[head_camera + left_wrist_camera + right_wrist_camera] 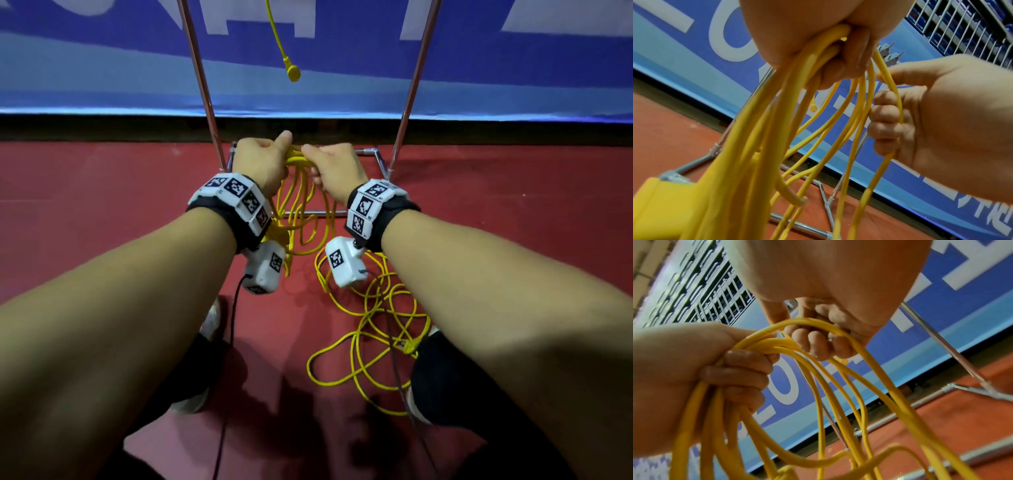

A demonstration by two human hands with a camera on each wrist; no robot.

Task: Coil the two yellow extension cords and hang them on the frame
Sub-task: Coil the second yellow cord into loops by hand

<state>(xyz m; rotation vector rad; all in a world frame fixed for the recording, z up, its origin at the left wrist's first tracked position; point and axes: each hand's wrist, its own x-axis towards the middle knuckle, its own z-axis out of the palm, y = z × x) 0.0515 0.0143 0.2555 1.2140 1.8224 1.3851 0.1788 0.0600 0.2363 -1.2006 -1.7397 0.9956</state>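
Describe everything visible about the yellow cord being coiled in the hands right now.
The thin yellow rubbery-looking extension cord is gathered into several long loops hanging from the left hand, whose fingers wrap the bunched tops. The right hand grips a single strand beside it, feeding another loop. A chunky yellow end piece dangles low by the left wrist. The uncoiled remainder lies in loose tangled curves on the red floor.

Light was dim and cool; my forearms cast soft shadows on the red carpeted floor (102, 212). Wrist views bent strongly at the edges, and the nearest yellow rubber cord loops (731, 186) blurred.
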